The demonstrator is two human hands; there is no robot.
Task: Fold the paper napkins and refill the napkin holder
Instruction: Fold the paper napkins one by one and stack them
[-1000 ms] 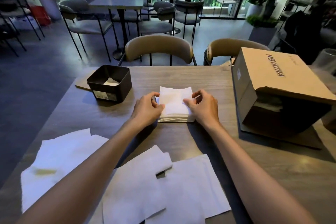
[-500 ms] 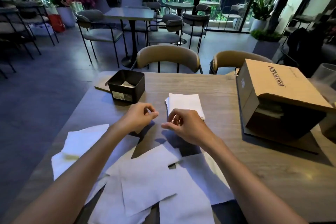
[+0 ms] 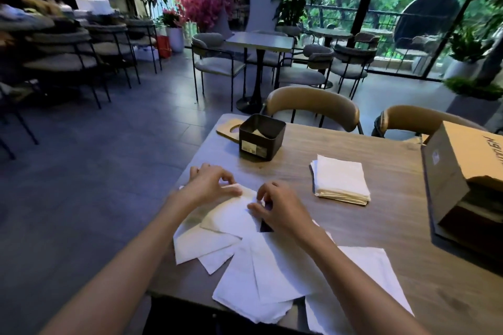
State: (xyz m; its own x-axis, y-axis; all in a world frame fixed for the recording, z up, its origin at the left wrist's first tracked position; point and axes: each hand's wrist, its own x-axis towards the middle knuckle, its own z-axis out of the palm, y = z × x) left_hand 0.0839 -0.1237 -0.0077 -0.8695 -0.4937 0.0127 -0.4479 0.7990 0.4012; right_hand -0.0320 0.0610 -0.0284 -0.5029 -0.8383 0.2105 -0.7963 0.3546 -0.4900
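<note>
Both forearms reach in from 6 o'clock and meet at the table's (image 3: 381, 226) near-left part. The left hand (image 3: 209, 185) is curled palm down, its fingertips pinching the far edge of a loose napkin (image 3: 231, 215). The right hand (image 3: 280, 209), just at 3 o'clock of it, is also curled, thumb and fingers nipping the same napkin. More flat napkins (image 3: 266, 275) overlap at 6 o'clock. A folded stack (image 3: 340, 179) lies at 2 o'clock of the hands. The black holder (image 3: 261, 137) stands at 12 o'clock with a single white piece inside. A cardboard box (image 3: 462, 177) lies on its side at 3 o'clock, its contents unclear.
</note>
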